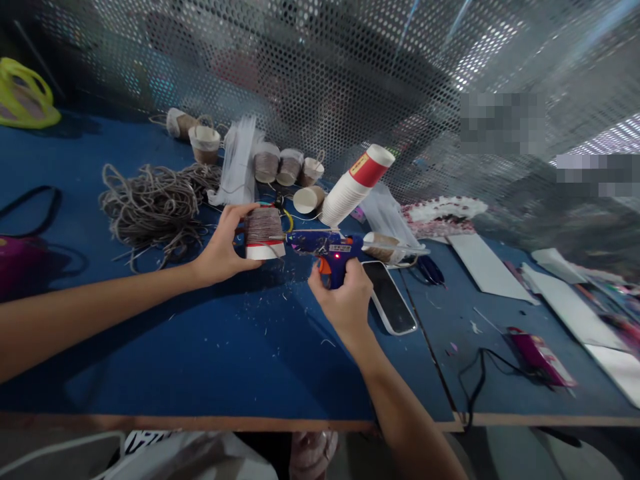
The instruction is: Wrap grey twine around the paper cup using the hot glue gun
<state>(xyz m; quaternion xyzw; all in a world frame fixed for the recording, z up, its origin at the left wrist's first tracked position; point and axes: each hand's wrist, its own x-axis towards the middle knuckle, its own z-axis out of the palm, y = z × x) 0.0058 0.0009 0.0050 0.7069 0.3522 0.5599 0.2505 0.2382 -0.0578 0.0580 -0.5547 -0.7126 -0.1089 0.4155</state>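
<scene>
My left hand (223, 248) is closed round a paper cup (263, 233) partly wrapped in grey-brown twine, held upside down over the blue table (200, 347). My right hand (344, 297) grips the handle of a blue and orange glue gun (320, 245). Its nozzle points left and touches the cup's side. A small red light shows on the gun's body.
A heap of loose twine (153, 203) lies left of the cup. Several twine-wrapped cups (280, 167) and a tilted stack of paper cups (356, 184) stand behind. A phone (390, 297) lies beside my right hand. A perforated metal screen (320, 80) backs the table.
</scene>
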